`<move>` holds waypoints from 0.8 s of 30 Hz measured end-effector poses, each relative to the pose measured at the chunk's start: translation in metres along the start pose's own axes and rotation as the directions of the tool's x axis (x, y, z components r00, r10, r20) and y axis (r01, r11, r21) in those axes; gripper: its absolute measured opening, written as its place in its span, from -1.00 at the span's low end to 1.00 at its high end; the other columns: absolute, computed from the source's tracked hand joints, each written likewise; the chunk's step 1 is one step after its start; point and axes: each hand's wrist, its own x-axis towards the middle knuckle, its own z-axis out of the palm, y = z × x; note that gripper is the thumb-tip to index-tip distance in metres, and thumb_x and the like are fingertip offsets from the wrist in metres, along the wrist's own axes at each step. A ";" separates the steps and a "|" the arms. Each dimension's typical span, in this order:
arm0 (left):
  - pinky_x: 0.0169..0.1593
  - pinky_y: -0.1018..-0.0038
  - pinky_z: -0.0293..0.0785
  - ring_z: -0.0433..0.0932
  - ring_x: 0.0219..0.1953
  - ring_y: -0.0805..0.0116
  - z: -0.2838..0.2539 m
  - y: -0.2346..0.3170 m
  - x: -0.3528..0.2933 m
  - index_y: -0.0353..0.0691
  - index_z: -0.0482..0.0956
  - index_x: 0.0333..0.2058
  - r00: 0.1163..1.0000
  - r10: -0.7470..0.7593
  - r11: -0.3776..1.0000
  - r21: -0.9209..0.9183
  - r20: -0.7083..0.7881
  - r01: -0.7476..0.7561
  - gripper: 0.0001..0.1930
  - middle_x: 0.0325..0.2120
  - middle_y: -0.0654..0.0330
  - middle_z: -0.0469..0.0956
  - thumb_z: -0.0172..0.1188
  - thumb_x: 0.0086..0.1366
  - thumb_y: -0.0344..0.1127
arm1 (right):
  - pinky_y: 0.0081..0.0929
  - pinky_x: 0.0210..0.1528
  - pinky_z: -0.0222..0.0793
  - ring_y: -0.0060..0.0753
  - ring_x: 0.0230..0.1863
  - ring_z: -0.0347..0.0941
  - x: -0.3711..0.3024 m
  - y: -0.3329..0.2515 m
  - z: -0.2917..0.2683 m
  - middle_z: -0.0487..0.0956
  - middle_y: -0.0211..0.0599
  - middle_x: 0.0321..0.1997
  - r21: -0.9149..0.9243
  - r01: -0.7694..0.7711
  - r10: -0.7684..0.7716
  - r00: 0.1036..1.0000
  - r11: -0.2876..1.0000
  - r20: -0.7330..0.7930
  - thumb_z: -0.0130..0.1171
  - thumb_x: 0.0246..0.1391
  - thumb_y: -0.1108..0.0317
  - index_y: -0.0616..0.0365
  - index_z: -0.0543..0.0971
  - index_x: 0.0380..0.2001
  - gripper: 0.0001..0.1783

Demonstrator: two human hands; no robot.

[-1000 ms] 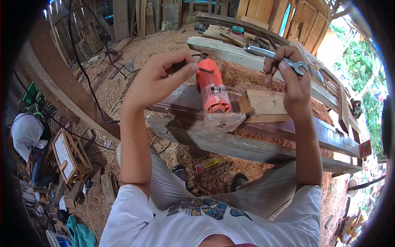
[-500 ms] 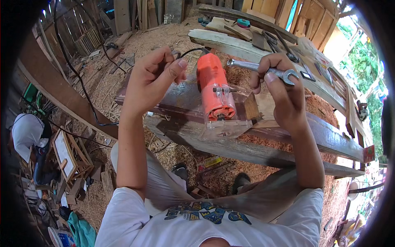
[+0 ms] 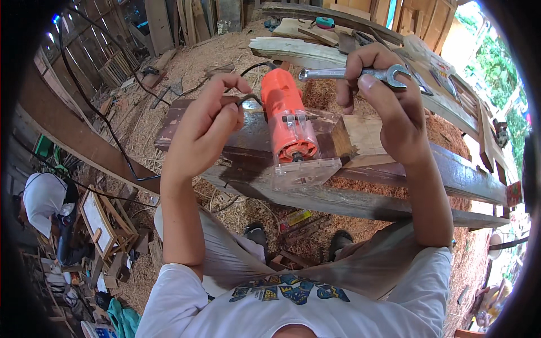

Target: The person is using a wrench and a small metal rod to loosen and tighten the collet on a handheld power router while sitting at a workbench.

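My right hand (image 3: 394, 107) holds a silver combination wrench (image 3: 329, 73), its open jaw pointing right and its ring end left. The fingers of my left hand (image 3: 205, 124) are pinched round a thin dark bent piece (image 3: 249, 98); its exact kind is unclear. Between my hands an orange trim router (image 3: 282, 93) lies on a dark brown board, its clear plastic base (image 3: 304, 173) toward me. A dark cord leaves its far end. Neither the wrench nor the bent piece appears to touch the router's collet (image 3: 297, 157).
Long planks (image 3: 360, 205) cross in front of my legs. A whitish beam (image 3: 298, 52) with tools and boards lies beyond. Wood shavings cover the ground. At the left another person (image 3: 48, 203) bends near a wooden frame (image 3: 98, 219); a black cable (image 3: 107, 121) hangs there.
My left hand has come down slightly, and the dark bent piece shows more plainly beside the router. My right hand has risen a little with the wrench. The view has shifted slightly.
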 end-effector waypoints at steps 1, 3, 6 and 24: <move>-0.20 0.55 0.31 0.38 -0.33 0.56 0.002 0.001 -0.001 -0.24 0.37 0.11 0.998 0.002 0.999 -0.053 0.069 0.001 -0.76 -0.40 0.32 0.43 -0.10 0.52 -0.50 | -0.43 -0.11 0.37 -0.48 -0.24 0.40 -0.001 -0.001 0.000 0.54 -0.22 -0.29 0.003 0.008 -0.008 1.000 1.000 0.007 -0.03 0.33 0.26 0.29 0.44 -0.07 -0.71; -0.15 0.54 0.30 0.42 -0.29 0.53 0.007 -0.001 0.000 -0.22 0.36 0.14 0.990 0.009 0.994 -0.105 0.143 0.006 -0.73 -0.39 0.30 0.46 -0.13 0.53 -0.49 | -0.43 -0.11 0.37 -0.48 -0.24 0.41 -0.002 -0.004 -0.001 0.54 -0.22 -0.29 0.005 0.016 -0.016 1.000 1.000 0.008 -0.03 0.33 0.26 0.29 0.45 -0.07 -0.71; -0.10 0.54 0.34 0.50 -0.23 0.49 0.008 -0.005 -0.001 -0.25 0.39 0.12 0.981 0.160 0.978 -0.149 0.113 -0.143 -0.73 -0.35 0.24 0.52 -0.13 0.52 -0.51 | -0.44 -0.11 0.37 -0.48 -0.23 0.41 -0.002 -0.010 -0.002 0.54 -0.23 -0.28 -0.023 0.042 -0.042 0.999 0.999 0.014 -0.04 0.34 0.29 0.29 0.46 -0.08 -0.72; -0.13 0.65 0.38 0.55 -0.21 0.59 -0.014 -0.026 0.007 -0.27 0.60 -0.01 0.995 0.085 0.992 -0.090 -0.052 -0.090 -0.85 -0.24 0.27 0.60 0.26 0.50 -0.44 | -0.46 -0.11 0.44 -0.51 -0.25 0.51 0.001 0.009 -0.013 0.58 -0.25 -0.29 0.013 0.054 -0.055 0.998 0.998 0.016 -0.06 0.52 0.37 0.30 0.43 0.01 -0.79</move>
